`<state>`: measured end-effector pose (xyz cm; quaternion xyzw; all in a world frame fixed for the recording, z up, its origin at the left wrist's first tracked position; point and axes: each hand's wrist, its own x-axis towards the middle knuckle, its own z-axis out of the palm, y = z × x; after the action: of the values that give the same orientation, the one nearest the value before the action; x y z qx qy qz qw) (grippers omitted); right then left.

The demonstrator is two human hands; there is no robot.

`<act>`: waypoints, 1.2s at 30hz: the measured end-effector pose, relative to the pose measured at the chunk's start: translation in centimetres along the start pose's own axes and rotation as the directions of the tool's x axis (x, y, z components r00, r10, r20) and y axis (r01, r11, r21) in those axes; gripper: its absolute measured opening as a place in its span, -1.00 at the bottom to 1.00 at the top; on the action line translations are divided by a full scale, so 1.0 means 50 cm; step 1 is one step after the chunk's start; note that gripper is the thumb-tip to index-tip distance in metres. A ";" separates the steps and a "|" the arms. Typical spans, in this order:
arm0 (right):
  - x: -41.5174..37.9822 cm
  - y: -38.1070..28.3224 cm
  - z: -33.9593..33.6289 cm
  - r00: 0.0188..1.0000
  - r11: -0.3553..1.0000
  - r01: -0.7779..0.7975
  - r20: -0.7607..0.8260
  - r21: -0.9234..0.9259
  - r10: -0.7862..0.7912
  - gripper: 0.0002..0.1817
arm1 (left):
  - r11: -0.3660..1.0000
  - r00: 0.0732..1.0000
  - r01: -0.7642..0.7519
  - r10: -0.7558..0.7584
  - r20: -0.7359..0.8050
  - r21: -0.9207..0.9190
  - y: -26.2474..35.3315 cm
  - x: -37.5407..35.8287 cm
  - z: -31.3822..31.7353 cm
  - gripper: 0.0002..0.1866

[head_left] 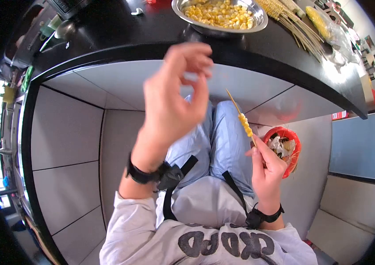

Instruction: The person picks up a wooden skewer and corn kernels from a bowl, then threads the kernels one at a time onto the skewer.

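Observation:
My right hand [268, 164] pinches the lower end of a thin wooden skewer [233, 100] between thumb and fingers. Several yellow corn kernels [245, 125] are threaded along its middle, and the bare pointed end slants up to the left. My left hand [176, 90] is raised in front of the counter edge, blurred, with fingers curled towards the thumb. Whatever is at its fingertips, if anything, is too small to make out. Above it on the counter stands a metal bowl [260, 27] of loose corn kernels [218, 15].
On the black counter [121, 37], a bundle of skewers [300, 33] lies right of the bowl near corn cobs [278, 6] and a plastic bag [340, 42]. A metal spoon [65, 31] lies at left. Below, a red bin [297, 148] holding scraps stands beside my right hand.

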<state>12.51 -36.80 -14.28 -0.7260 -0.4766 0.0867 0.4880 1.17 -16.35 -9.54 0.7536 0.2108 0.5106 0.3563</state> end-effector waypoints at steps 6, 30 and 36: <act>-0.011 0.008 0.007 0.998 0.995 -0.067 0.018 0.073 0.066 -0.72 | 0.785 0.910 -0.414 0.345 0.230 0.461 -0.054 0.230 -0.036 -0.83; -0.011 0.008 -0.006 0.993 0.991 -0.118 0.010 0.062 0.118 -0.74 | 0.994 0.988 -0.106 0.103 0.113 0.023 -0.014 0.135 -0.017 -0.88; -0.008 0.016 0.010 0.999 0.997 -0.038 0.030 0.068 0.036 -0.74 | 0.971 0.966 0.182 -0.145 0.216 -0.159 -0.043 -0.030 -0.016 -0.80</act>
<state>12.49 -36.84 -15.27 -0.7163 -0.4666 0.1225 0.5041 -0.06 -15.68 -11.90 0.7470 0.1888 0.4167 0.4825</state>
